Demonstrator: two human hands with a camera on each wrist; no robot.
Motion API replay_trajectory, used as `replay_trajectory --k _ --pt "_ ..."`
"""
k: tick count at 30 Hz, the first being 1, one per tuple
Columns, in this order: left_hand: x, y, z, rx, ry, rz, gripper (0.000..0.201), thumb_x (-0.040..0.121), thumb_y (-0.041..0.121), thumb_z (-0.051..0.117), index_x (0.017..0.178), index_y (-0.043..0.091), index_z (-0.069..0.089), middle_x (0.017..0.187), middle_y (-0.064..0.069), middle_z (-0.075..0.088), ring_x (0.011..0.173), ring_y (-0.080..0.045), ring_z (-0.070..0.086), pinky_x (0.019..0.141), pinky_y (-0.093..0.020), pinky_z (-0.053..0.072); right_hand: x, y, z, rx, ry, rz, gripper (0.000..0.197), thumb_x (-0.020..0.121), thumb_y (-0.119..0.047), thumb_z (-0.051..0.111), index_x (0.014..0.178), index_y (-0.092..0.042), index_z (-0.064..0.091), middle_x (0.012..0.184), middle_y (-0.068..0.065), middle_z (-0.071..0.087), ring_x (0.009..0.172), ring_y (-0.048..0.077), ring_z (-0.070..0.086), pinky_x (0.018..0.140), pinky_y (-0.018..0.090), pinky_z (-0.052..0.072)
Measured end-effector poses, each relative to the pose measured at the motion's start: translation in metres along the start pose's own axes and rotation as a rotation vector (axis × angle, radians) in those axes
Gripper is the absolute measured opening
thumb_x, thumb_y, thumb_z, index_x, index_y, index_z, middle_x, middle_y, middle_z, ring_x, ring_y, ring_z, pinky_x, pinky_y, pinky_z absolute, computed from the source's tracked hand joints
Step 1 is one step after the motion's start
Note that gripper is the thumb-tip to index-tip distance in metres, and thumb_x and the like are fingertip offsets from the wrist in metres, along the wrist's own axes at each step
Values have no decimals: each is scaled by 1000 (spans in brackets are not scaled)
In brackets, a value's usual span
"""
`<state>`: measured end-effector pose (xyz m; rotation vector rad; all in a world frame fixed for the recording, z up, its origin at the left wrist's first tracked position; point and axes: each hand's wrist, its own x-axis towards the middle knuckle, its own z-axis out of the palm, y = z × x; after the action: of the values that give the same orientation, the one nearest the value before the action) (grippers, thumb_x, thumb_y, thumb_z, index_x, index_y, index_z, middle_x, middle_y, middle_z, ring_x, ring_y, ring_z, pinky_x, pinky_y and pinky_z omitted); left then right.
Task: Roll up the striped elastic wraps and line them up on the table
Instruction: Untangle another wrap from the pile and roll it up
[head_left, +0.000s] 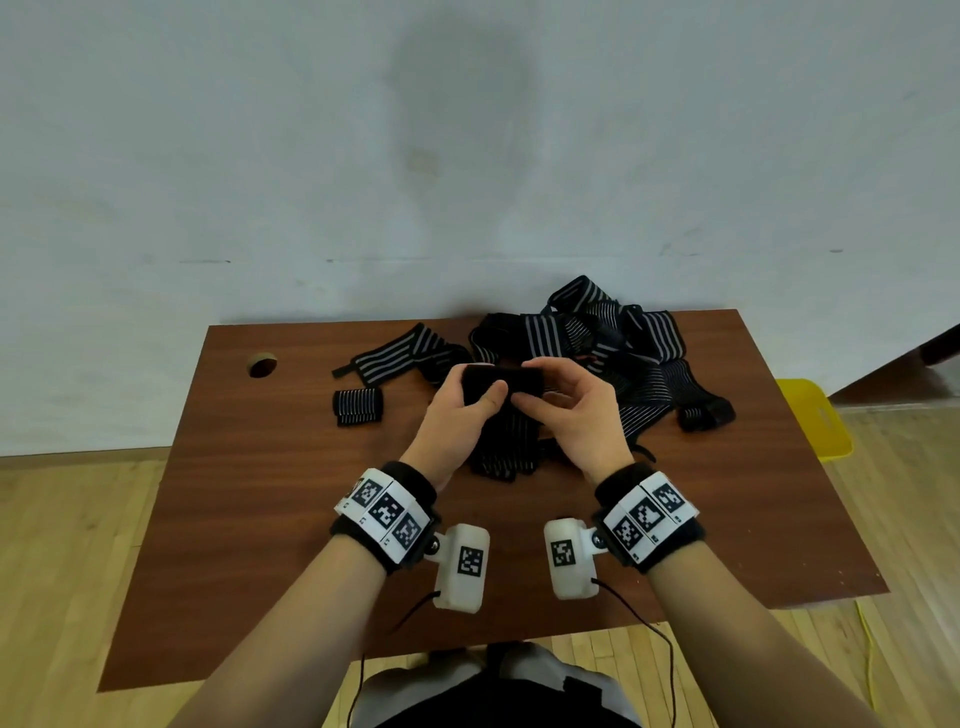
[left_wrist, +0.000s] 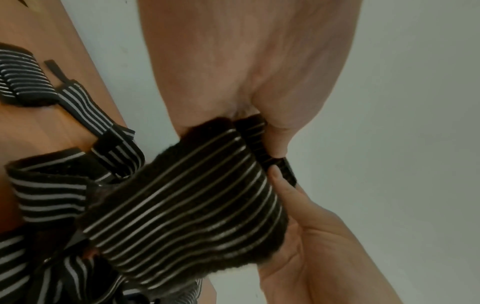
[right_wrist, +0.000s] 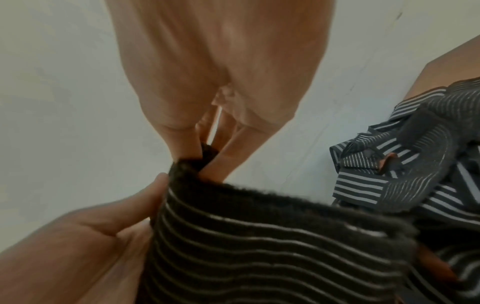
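A reddish-brown wooden table (head_left: 270, 519) stands against a pale wall, with a round cable hole (head_left: 262, 365) near its 10 o'clock corner. A finished rolled wrap (head_left: 358, 407) lies at about 10 o'clock from the table's centre, and a flat, unrolled striped wrap (head_left: 395, 353) lies just beyond it toward 11 o'clock. A tangled pile of striped wraps (head_left: 639, 353) spreads from 12 to 2 o'clock along the far edge.
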<state>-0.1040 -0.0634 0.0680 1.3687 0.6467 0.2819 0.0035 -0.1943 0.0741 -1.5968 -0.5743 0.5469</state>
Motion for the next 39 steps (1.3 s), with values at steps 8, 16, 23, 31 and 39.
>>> replay_trajectory --k 8,16,23,31,39 --pt "-1 7 -7 -214 -6 -131 39 99 46 59 108 8 65 109 -13 72 105 -26 70 93 -40 56 -3 3 11 -13 -11 -122 33 79 7 81 94 -22 76 104 -2 79 96 14 74 86 28 58" --pt "-1 4 -20 -87 -106 -54 18 103 19 58 120 14 59 115 -10 67 104 -22 68 84 -32 60 -3 -2 7 79 -154 290 40 92 -41 74 126 -21 70 118 7 75 113 23 71 92 58 59" --pt "-1 1 -22 -224 -83 -193 35 101 18 60 136 18 55 129 -13 65 115 -26 67 94 -39 56 -1 1 11 194 -113 210 30 91 -5 74 120 -11 71 110 9 77 105 24 74 82 38 64" --pt "2 -6 -13 -228 -150 -280 57 102 60 43 130 16 67 122 -11 74 115 -26 71 105 -45 53 2 9 10 96 -129 49 34 85 10 74 112 -11 75 117 8 75 113 17 71 95 31 58" --pt "12 -8 1 -331 -114 -363 33 103 40 57 123 17 70 115 -11 76 107 -27 73 88 -39 59 2 18 -4 -152 -165 -59 46 86 7 75 127 -14 70 125 -5 72 118 6 66 98 20 51"
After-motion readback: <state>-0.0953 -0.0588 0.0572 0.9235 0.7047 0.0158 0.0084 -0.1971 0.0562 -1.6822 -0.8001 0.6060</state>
